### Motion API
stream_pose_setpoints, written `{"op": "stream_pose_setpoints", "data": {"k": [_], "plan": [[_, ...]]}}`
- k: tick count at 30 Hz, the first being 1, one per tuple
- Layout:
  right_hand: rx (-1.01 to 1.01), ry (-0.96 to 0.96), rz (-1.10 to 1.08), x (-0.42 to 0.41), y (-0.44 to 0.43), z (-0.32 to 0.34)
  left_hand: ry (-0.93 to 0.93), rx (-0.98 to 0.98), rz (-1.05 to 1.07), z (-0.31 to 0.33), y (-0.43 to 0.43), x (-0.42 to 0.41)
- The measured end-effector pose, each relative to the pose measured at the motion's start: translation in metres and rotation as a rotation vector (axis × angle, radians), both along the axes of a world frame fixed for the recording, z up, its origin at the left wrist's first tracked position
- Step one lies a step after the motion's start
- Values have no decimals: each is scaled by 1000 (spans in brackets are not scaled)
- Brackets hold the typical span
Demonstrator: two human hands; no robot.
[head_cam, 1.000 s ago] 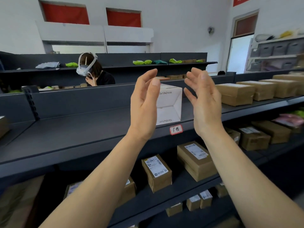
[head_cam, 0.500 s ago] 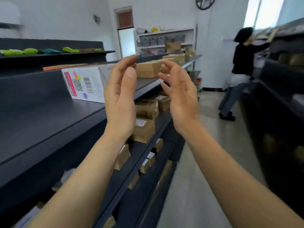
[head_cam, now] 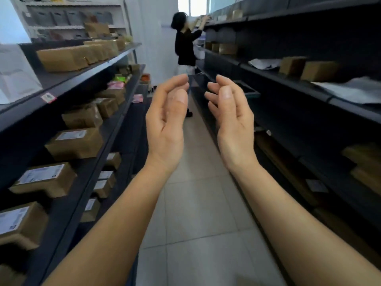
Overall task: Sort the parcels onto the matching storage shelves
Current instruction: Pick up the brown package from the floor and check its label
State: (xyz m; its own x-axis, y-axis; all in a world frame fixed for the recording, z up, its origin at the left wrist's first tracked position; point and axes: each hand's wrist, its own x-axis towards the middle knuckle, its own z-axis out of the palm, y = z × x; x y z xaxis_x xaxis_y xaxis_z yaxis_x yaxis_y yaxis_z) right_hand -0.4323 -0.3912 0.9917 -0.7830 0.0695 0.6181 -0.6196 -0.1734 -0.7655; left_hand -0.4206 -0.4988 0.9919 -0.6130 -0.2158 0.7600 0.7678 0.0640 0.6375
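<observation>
My left hand and my right hand are raised side by side over the aisle, palms facing each other, fingers loosely curled and apart, holding nothing. Dark storage shelves run along the left with brown cardboard parcels bearing white labels on several levels. A white parcel stands on the upper left shelf at the frame's edge. The shelves on the right hold a few brown boxes and white mailer bags.
A tiled aisle runs ahead between the two shelf rows. A person in a black top stands at its far end, reaching up to the right-hand shelf. Grey bins sit on a white rack at the back left.
My view has swung right, from facing the left shelf and the white parcel on it to looking down the aisle. Both hands stay raised and empty, now closer together.
</observation>
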Motion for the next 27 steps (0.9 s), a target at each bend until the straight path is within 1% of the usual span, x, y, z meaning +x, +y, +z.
{"op": "stream_pose_setpoints", "data": {"k": [7, 11, 15, 18, 22, 24, 27], "plan": [[33, -66, -189, 97, 135, -30, -57, 23, -190, -26, 131, 78], [17, -147, -298, 151, 208, -55, -142, 35, -297, -53, 205, 127], [39, -225, -407, 193, 259, -78, -211, 56, -377, -72, 254, 158], [37, -281, -507, 211, 290, -94, -257, 27, -439, -85, 284, 169], [-39, -355, -621, 220, 321, -119, -325, -38, -503, -110, 313, 164], [-79, -420, -651, 220, 331, -141, -372, -80, -513, -134, 322, 155], [-103, -537, -681, 219, 341, -192, -456, -172, -510, -189, 330, 143]]}}
